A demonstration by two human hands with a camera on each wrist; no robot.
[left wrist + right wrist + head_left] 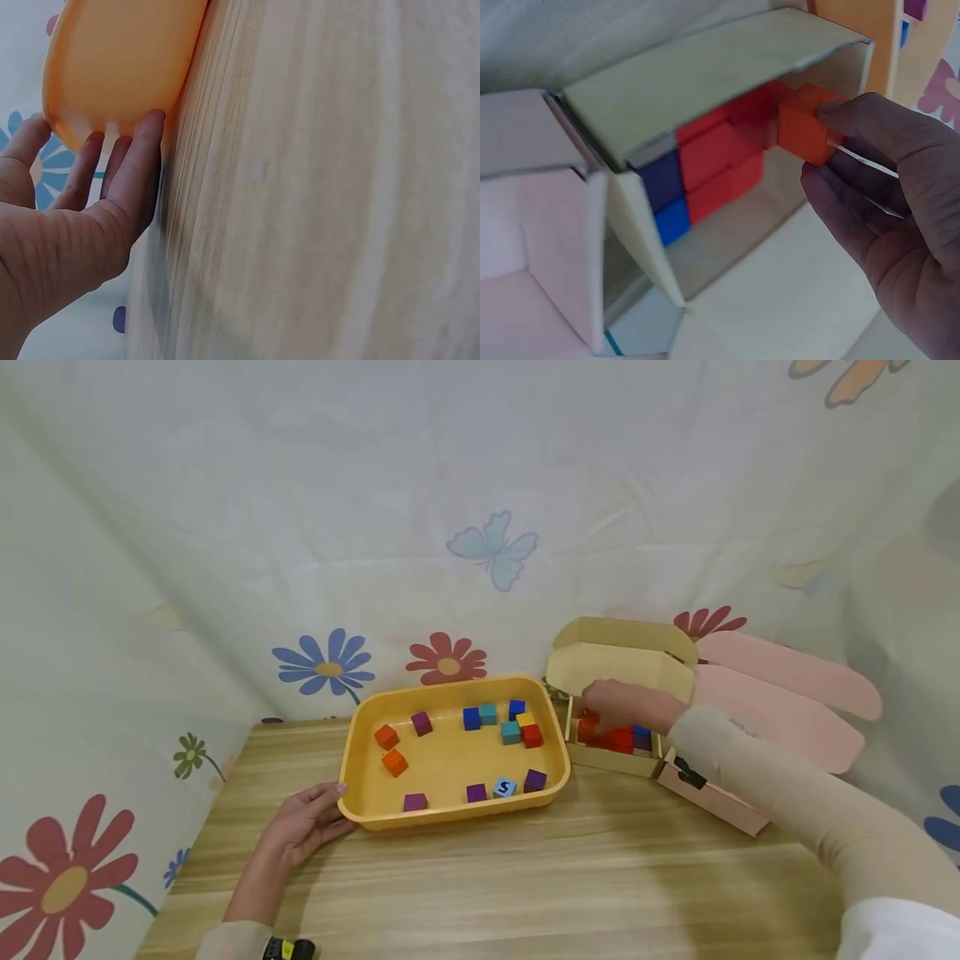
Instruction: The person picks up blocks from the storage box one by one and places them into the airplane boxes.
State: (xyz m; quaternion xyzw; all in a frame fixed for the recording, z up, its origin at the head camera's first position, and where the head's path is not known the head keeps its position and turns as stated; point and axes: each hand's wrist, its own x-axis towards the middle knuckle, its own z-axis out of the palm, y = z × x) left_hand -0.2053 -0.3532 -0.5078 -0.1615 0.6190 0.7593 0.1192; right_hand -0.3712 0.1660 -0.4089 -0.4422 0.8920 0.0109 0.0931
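Note:
My right hand [900, 165] pinches an orange cube [808, 124] between thumb and fingers, at the opening of the yellow box [720, 90]. Inside that box, red cubes [709, 161] are stacked beside a dark purple cube [661, 180] and a blue cube [673, 221]. In the head view the hand covers part of the box's left side. My left hand [303, 827] touches the left end of the yellow tray [457, 817], its fingers fairly straight against the outer wall and the thumb at the rim. Orange cubes [394, 763] and several of other colours lie in the tray.
A pink box [712, 802] with its lid raised stands right of the yellow box, under my right forearm. A black item [688, 772] sits at its front edge. Behind the wooden table [480, 893] hangs a flowered curtain [375, 527].

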